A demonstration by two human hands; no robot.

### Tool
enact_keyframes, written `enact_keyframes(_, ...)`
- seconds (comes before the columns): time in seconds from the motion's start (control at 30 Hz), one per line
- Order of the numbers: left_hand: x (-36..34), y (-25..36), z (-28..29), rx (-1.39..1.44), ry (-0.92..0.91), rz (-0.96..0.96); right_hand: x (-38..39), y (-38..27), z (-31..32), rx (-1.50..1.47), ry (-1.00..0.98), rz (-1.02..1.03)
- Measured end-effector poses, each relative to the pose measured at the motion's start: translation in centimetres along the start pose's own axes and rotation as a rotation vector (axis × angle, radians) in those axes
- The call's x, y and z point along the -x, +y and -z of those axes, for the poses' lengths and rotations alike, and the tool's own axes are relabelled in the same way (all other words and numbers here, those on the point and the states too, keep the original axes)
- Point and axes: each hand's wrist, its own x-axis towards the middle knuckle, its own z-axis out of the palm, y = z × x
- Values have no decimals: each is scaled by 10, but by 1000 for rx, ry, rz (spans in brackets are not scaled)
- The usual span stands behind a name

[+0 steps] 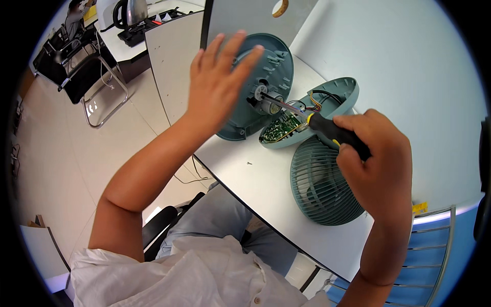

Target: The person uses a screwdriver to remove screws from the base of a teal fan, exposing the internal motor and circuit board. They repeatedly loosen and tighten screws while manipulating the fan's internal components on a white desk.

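My right hand (376, 156) is closed round the black handle of a screwdriver (337, 134). Its shaft reaches left, with the tip by a small motor (268, 103) on a round green fan base (279, 69). My left hand (220, 82), slightly blurred, has its fingers spread in front of that base and hides part of it. Whether it touches the base I cannot tell. Between the base and the wall lies an opened green housing (345, 92) with coloured wires and a circuit board (282, 127). A green fan head with a slatted grille (325, 184) rests nearer me.
A small screw-like piece (249, 163) lies on the white table (235, 179), which meets a pale wall (399, 66) on the right. At the far left, an electric kettle (135, 11) and black tray stand on another table. Black chairs (89, 77) and a person are beyond.
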Motion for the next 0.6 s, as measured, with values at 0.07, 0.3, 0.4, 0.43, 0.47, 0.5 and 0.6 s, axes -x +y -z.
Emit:
enact_keyframes(0.07, -6, 10, 0, -146, -45, -75, 4, -4, -4, 51, -24, -51)
enact_keyframes(0.3, -47, 6, -13, -52, -382, -273, 5, -11, -21, 222, 19, 10)
enact_keyframes(0.4, -54, 2, -16, -129, -573, -342, 2, -11, -16, 179, -35, 29)
enact_keyframes(0.43, -55, 3, -17, -124, -565, -326, 1, -10, -12, 126, -15, 11)
enact_keyframes(0.47, -55, 4, -17, -126, -563, -308, 0, -8, -8, 77, -36, -5)
enact_keyframes(0.5, -56, 6, -17, -125, -562, -292, -1, -5, -4, 49, -41, -27)
enact_keyframes(0.6, -58, 7, -13, -75, -558, -307, -4, 5, 2, -61, 45, -89)
